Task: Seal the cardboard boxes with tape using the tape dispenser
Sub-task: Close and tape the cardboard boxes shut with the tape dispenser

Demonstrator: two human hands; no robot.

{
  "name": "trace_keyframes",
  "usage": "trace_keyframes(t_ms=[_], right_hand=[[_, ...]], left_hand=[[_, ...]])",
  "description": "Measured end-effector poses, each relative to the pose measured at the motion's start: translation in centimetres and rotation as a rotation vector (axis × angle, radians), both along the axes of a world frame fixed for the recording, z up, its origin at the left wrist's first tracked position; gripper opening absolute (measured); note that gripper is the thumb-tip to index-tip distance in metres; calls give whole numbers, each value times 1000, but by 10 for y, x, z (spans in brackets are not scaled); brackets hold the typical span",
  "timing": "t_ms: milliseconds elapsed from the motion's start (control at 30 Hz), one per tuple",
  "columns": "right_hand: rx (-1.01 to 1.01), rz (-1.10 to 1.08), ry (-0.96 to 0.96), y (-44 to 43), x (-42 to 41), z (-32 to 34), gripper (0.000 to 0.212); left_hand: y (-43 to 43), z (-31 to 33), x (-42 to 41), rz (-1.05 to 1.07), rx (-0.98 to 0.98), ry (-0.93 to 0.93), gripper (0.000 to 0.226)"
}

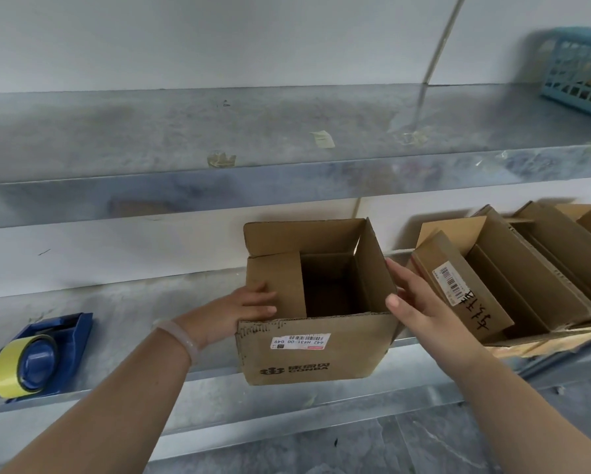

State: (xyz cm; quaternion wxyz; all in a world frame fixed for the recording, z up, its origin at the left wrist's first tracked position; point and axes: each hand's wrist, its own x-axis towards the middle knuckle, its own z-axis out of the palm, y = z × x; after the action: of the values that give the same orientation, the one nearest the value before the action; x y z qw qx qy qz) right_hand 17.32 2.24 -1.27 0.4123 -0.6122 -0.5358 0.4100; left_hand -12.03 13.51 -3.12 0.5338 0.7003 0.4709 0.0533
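Step in hand: folding in the top flaps of the open cardboard box (316, 350), judged from the hands on two opposite flaps; no tape is on it yet
Task's things: the box stands in the middle of the lower metal shelf (133, 319), its near side hanging over the shelf's near edge; the blue tape dispenser (44, 354) with its yellow roll lies well apart to the left on the same shelf, untouched
Left hand (249, 307): comes in from the near left, fingers laid fairly flat on the left flap (275, 285), which is already tipped in over the opening; a pale bangle (181, 336) sits on the wrist
Right hand (413, 302): spread against the outside of the right flap (372, 265), which stands upright; fingers straight along its outer face, thumb at its near edge
Hands: apart, one on each side of the box, neither clamped round anything
Doing it well: bring the right flap down to meet the left, then fold the far flap (304, 236) and the near one so the edges butt squarely; slide the box farther onto the shelf, since pressing on the overhang could tip it
Next need: one hand must hold the seam flat while the other fetches the dispenser
Nearby: more open cartons (513, 268) just right of the right hand
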Motion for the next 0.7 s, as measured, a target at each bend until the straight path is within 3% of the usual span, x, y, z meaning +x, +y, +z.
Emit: trace_keyframes(t_ms=[133,200,267,367,433,700], right_hand=[[35,103,-65,-6,1,-9,84],[70,107,-153,-8,3,-12,86],[102,129,-191,-11,4,-15,87],[137,161,-193,-16,7,-24,110],[160,185,-251,-19,9,-29,124],[161,310,-628,-31,5,-36,144]], left_hand=[[-1,-10,-2,-269,164,311,70],[-4,-14,-3,-305,237,395,81],[-5,-18,-5,-289,254,400,95],[-4,-23,-7,-314,317,447,104],[-6,-26,-6,-338,337,487,105],[-9,-37,-10,-354,354,466,106]])
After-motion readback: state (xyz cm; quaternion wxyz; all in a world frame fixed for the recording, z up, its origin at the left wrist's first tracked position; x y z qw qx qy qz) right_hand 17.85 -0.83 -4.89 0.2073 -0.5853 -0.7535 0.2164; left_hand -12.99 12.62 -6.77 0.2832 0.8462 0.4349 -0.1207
